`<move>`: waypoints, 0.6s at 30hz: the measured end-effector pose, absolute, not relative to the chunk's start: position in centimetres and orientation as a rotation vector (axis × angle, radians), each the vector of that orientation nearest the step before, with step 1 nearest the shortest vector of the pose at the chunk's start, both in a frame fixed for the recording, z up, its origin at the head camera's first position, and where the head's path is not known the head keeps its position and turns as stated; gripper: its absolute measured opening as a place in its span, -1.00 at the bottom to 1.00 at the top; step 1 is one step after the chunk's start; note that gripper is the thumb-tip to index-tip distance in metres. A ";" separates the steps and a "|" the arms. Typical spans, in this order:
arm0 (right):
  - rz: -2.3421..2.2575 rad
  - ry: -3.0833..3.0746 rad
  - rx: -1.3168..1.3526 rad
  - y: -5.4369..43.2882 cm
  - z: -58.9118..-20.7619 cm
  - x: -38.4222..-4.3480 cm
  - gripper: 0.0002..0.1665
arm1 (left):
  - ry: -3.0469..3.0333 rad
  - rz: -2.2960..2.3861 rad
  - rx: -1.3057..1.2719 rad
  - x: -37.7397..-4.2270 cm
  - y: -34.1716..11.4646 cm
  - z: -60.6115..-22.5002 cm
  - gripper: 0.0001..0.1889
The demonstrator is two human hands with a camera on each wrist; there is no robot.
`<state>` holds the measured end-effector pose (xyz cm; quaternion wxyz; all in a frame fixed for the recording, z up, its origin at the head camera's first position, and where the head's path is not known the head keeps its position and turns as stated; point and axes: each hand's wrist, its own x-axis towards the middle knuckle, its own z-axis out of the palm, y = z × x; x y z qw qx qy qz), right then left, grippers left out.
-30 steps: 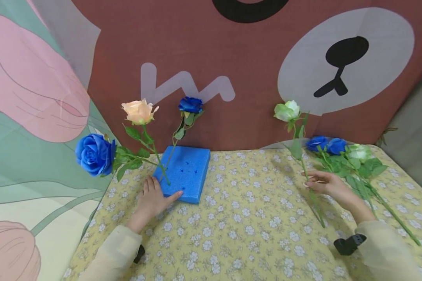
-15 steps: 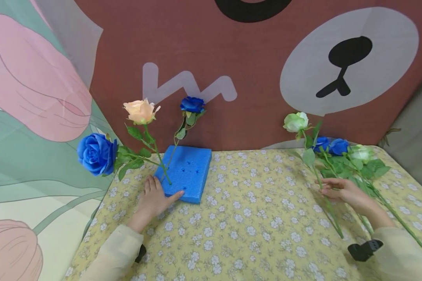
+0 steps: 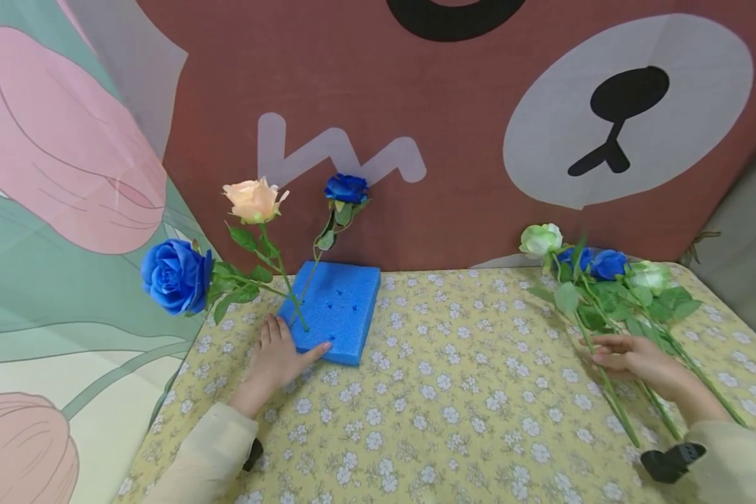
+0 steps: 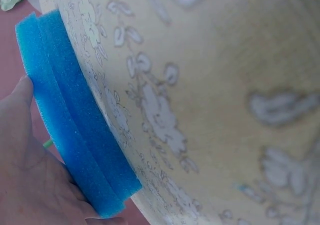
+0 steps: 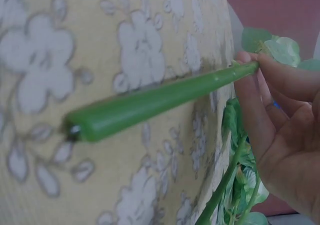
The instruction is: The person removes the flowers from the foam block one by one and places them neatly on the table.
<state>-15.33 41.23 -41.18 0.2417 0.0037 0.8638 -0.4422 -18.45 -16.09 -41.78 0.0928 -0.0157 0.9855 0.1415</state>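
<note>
My left hand (image 3: 276,358) rests spread on the near left edge of a blue foam block (image 3: 335,301), thumb along its front. Standing in the foam are a large blue rose (image 3: 175,277) leaning left, a peach rose (image 3: 253,201) and a smaller blue rose (image 3: 346,188). At the right, my right hand (image 3: 644,360) pinches the stem of a pale green-white rose (image 3: 540,240) between thumb and fingers. Its bloom overlaps the lying flowers in the head view. In the right wrist view, the green stem (image 5: 165,104) points its cut end toward the camera.
Two blue roses (image 3: 607,264) and another green-white rose (image 3: 649,277) lie at the back right, stems toward the front. A flower-patterned cloth (image 3: 441,406) covers the table. Behind it hangs a brown backdrop (image 3: 416,91) with a bear's face. Several small holes mark the foam top.
My right hand has moved right and toward me with the green-white rose, lowering its bloom to the lying flowers. My left hand has stayed on the foam block.
</note>
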 end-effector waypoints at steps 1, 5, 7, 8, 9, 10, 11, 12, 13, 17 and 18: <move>-1.205 2.354 0.017 41.3 -41.2 -15.3 -0.18 | 2.930 0.422 -0.047 -18.5 -16.1 -41.8 0.27; -1.200 2.346 0.038 41.5 -41.5 -15.2 -0.17 | 2.931 0.424 -0.049 -18.5 -16.1 -41.9 0.28; -1.205 2.339 0.042 41.6 -41.6 -15.1 -0.18 | 2.930 0.435 -0.054 -18.4 -16.1 -41.9 0.27; -1.211 2.332 0.040 41.7 -41.7 -15.1 -0.18 | 2.929 0.435 -0.054 -18.4 -16.1 -41.9 0.27; -1.219 2.326 0.040 41.7 -41.8 -15.1 -0.19 | 2.928 0.437 -0.055 -18.4 -16.1 -41.9 0.26; -1.225 2.316 0.036 41.8 -41.9 -15.2 -0.19 | 2.928 0.438 -0.055 -18.4 -16.1 -41.9 0.26; -1.236 2.304 0.037 41.8 -42.0 -15.2 -0.19 | 2.929 0.441 -0.054 -18.4 -16.1 -41.9 0.26; -1.246 2.291 0.036 41.8 -42.1 -15.2 -0.20 | 2.931 0.443 -0.053 -18.4 -16.1 -41.9 0.26; -1.255 2.280 0.036 41.8 -42.1 -15.2 -0.19 | 2.933 0.445 -0.051 -18.4 -16.1 -41.9 0.26; -1.273 2.255 0.033 41.8 -42.4 -15.3 -0.19 | 2.951 0.455 -0.031 -18.4 -16.3 -42.0 0.25; -1.273 2.253 0.033 41.7 -42.5 -15.3 -0.19 | 2.956 0.463 -0.023 -18.4 -16.4 -42.0 0.24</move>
